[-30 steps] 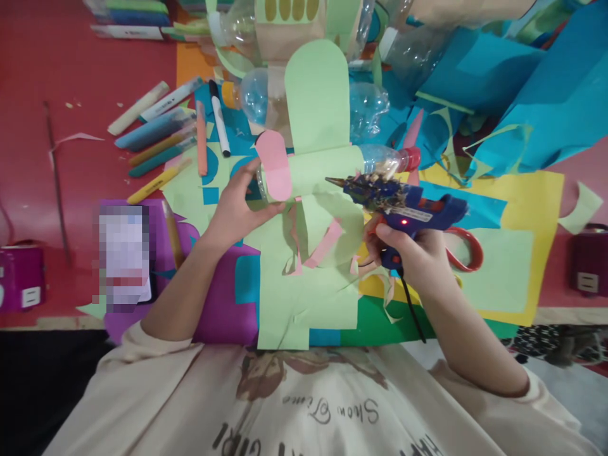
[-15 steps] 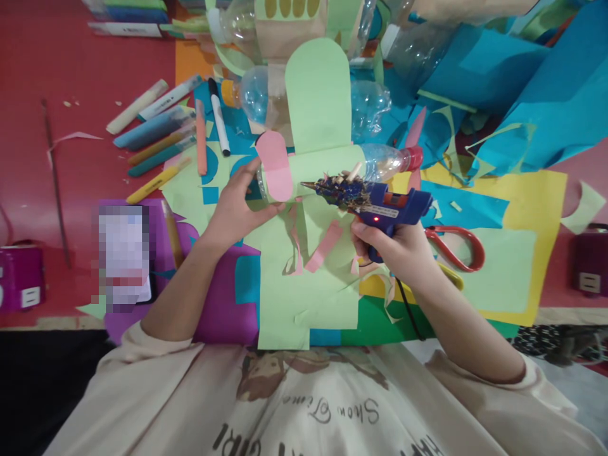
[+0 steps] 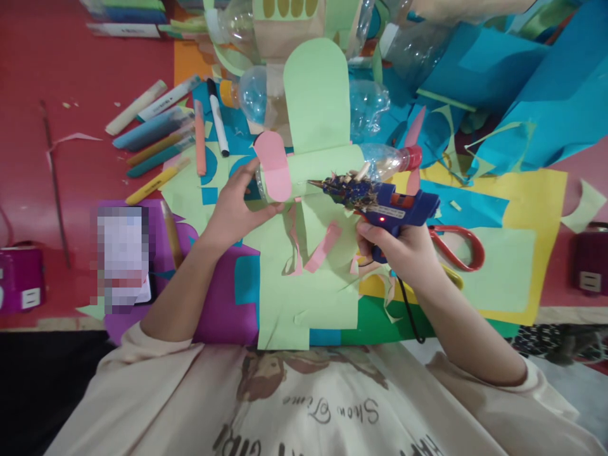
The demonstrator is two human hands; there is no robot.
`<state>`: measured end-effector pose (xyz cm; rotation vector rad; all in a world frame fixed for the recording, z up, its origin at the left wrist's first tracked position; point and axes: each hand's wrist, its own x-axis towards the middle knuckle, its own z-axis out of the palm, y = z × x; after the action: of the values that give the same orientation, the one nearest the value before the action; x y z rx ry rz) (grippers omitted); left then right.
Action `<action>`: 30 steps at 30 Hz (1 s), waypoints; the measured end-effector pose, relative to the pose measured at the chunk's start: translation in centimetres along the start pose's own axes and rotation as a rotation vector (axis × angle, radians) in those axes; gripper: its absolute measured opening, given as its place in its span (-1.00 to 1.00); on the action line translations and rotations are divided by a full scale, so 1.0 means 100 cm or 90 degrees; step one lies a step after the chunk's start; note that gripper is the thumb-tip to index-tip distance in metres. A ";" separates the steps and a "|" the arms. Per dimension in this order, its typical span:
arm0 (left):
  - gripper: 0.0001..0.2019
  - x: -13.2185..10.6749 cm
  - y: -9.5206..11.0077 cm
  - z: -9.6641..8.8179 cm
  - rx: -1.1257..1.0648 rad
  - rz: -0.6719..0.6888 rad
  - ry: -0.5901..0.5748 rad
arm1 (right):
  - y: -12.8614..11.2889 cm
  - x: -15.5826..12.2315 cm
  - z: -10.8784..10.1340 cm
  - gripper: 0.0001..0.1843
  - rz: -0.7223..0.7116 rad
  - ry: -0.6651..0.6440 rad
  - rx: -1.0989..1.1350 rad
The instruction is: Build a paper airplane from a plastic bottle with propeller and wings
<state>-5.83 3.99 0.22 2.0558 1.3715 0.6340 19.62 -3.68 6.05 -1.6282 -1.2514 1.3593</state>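
Note:
My left hand grips the bottom end of a clear plastic bottle with a red cap. Light green paper is wrapped round the bottle's middle. A pink rounded paper strip lies over the wrapped bottle, close to my left fingers. A long green paper flap with a rounded end stretches away behind the bottle. In my right hand is a blue glue gun, its red light lit and its front caked with scraps. The nozzle points left at the green wrapping; whether it touches I cannot tell.
Several markers lie at the left, above a phone. Red-handled scissors rest right of my right hand. Behind stand more plastic bottles. Blue paper is heaped at the right, and pink scraps lie in front.
My right hand has shifted slightly to the right with the glue gun, drawing the nozzle away from the pink strip. My left hand and the bottle have hardly moved.

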 end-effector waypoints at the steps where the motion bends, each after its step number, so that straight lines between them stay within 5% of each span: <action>1: -0.25 0.000 0.000 0.000 0.000 0.000 0.001 | 0.000 -0.001 -0.001 -0.67 0.005 0.006 -0.002; 22: -0.28 0.001 0.002 0.000 -0.003 -0.003 0.010 | 0.017 -0.014 -0.034 -0.78 0.020 0.148 0.075; 30: -0.23 0.001 0.004 0.000 -0.005 -0.019 0.009 | 0.014 -0.019 -0.029 -0.87 0.013 0.122 0.069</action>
<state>-5.53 3.98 0.50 2.0248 1.4032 0.6412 22.74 -5.68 6.09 -1.6552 -1.0344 1.2299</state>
